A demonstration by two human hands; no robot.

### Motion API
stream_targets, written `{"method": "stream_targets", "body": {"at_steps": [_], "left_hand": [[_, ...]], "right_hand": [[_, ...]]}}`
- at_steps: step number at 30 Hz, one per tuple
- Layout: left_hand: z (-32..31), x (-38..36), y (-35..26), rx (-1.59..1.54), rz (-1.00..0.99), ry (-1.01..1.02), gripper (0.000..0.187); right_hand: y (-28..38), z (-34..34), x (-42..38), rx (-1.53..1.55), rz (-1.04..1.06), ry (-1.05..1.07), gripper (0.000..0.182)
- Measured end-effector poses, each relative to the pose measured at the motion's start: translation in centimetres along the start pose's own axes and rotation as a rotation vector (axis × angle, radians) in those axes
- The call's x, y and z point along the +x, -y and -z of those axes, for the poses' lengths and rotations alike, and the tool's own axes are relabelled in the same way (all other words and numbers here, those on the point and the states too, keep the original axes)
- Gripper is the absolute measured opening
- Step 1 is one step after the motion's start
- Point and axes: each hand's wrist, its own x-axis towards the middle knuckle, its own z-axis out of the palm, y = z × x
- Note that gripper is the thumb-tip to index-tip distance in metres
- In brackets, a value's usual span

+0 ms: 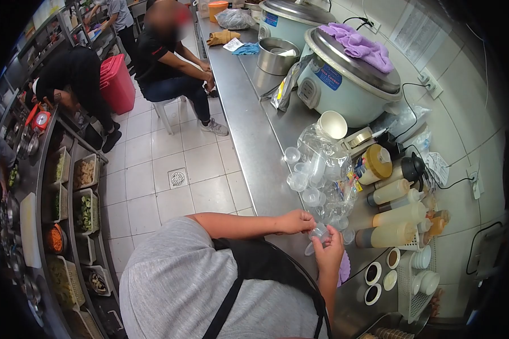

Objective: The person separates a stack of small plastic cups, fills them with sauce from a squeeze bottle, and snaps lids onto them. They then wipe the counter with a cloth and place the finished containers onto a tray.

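Note:
Over the steel counter, my two hands meet around a small clear plastic sauce cup [320, 231]. My left hand [297, 222] comes in from the left with its fingers pinched at the cup's edge. From below, my right hand [330, 247] grips the same cup between thumb and fingers. A clear round piece [309, 249], like a lid, shows just under the right thumb. Several more clear cups [297, 181] lie loose and stacked in front of my hands, beside a crumpled clear plastic bag [345, 195].
Squeeze bottles [393, 233] and a large rice cooker [345, 85] line the wall side. Small sauce bowls [373, 273] sit right of my hands. A seated person [167, 68] is across the aisle; another person [76, 85] bends near a red bin [117, 85]. Vegetable baskets [86, 212] stand left.

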Motion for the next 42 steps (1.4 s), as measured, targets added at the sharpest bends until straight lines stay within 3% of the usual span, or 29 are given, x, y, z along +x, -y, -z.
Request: {"method": "stream_targets", "body": {"at_steps": [8,17,24,26,33,36,39,42], "left_hand": [[-0.2,0.5,0.6,0.075,-0.02,-0.148,0.026],[-0.7,0.2,-0.5,0.025,0.071,-0.136,0.025],[-0.7,0.1,-0.9,0.068,0.119,-0.186,0.025],[-0.7,0.0,-2.1,0.015,0.199,-0.164,0.025],[-0.7,0.3,-0.9,-0.168,0.362,-0.041,0.023],[-0.9,-0.1,-2.5,-0.014,0.309,-0.107,0.021],[-0.2,-0.3,-1.5,0.162,0.242,0.055,0.02],[-0.9,-0.6,-0.6,-0.055,0.224,0.031,0.018]], "right_hand": [[1.2,-0.2,-0.2,-0.055,-0.09,0.011,0.049],[1.1,-0.6,-0.5,-0.08,0.122,-0.053,0.046],[1.8,-0.7,-0.7,-0.064,0.01,-0.054,0.042],[1.8,-0.5,-0.5,-0.114,0.1,-0.053,0.042],[1.2,-0.4,-0.7,-0.218,0.074,-0.025,0.041],[1.2,-0.5,-0.4,-0.133,0.041,-0.017,0.045],[2.0,0.0,-0.8,-0.021,-0.072,0.039,0.048],[1.0,-0.2,-0.7,-0.066,-0.042,0.056,0.045]]}}
